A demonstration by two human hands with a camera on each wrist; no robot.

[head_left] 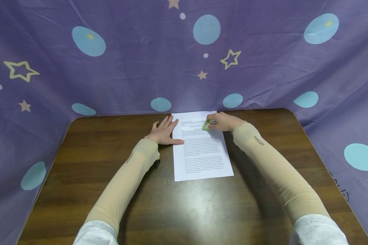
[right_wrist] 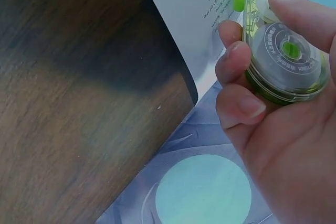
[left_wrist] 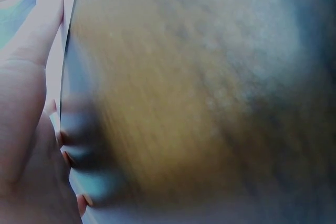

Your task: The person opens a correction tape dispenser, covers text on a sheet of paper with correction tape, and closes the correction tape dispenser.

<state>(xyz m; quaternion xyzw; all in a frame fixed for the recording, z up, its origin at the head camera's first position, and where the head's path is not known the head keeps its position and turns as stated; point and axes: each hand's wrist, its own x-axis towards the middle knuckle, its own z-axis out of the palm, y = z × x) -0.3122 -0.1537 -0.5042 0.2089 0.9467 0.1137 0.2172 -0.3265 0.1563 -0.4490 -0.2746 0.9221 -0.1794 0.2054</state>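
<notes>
A printed sheet of paper (head_left: 199, 172) lies at the far edge of the wooden table. My left hand (head_left: 164, 133) rests on its upper left edge, fingers spread and the thumb reaching over the text. My right hand (head_left: 225, 121) grips a green, clear-cased correction tape (head_left: 207, 125) over the upper right part of the sheet. In the right wrist view, fingers and thumb curl round the correction tape (right_wrist: 289, 59), whose round reel shows through the case. Whether its tip touches the paper is hard to tell.
The brown wooden table (head_left: 110, 163) extends to both sides and in front of the sheet. A purple curtain (head_left: 135, 58) with stars and blue ovals hangs directly behind the table and along its sides.
</notes>
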